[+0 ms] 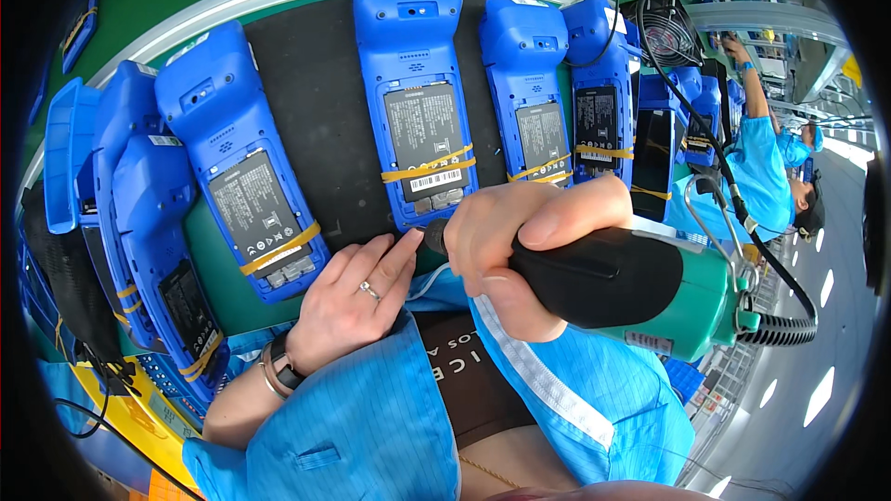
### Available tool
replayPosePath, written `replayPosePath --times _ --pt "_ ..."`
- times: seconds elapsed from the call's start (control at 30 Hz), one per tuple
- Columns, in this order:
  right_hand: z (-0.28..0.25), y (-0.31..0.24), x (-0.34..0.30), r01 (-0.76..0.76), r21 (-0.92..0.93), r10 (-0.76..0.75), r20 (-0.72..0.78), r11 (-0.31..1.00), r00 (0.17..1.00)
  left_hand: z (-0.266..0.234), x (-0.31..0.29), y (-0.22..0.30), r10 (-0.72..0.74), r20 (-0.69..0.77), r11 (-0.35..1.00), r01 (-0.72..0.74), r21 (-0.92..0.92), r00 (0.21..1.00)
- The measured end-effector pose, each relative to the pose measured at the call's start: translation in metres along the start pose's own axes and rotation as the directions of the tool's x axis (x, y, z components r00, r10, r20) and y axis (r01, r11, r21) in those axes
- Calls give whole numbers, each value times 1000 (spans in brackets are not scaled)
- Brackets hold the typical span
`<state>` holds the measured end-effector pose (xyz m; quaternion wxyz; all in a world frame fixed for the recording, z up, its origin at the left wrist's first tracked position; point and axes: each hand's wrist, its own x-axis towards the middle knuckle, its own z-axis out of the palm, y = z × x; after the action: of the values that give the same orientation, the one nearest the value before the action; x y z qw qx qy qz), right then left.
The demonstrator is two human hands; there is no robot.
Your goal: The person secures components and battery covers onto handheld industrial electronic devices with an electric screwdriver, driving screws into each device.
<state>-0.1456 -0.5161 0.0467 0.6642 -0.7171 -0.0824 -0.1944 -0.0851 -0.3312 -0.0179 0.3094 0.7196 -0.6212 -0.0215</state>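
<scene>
My right hand (506,241) is wrapped round a green and black electric screwdriver (640,288), held on its side. The driver's dark nose points left, at the lower end of a blue handheld terminal (406,46) lying back up in the middle. That terminal has a black battery (422,130) held by a yellow rubber band (427,169). My left hand (348,301) is open, with its fingers stretched out and their tips beside the driver's nose and the terminal's lower edge. The exact tip of the bit is hidden.
More blue terminals stand left (227,130) and right (529,74) on a black mat (306,65). A blue bin (70,158) is at far left. From the driver, a coiled cable (784,329) runs up right. Another person in blue (752,176) works at the right.
</scene>
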Motion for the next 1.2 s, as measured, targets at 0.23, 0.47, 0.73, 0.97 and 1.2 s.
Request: replayPosePath --times 0.23,0.47,0.73,0.97,1.2 --pt "6 1 11 56 63 -64 131 996 989 -1 0 -3 3 -15 1000 -4 -24 1000" --pt "26 10 5 59 136 -48 -84 989 995 -1 -3 -5 -8 -40 999 7 -40 999" --pt "17 10 6 118 35 -120 38 992 992 3 -7 -1 -26 -58 999 23 -44 998" --pt "23 -2 6 81 -62 -82 -12 995 997 1 -8 -3 7 -13 1000 -7 16 1000" --pt "5 -12 -1 243 220 -171 -300 945 938 -3 0 2 -1 -47 1000 2 18 999"
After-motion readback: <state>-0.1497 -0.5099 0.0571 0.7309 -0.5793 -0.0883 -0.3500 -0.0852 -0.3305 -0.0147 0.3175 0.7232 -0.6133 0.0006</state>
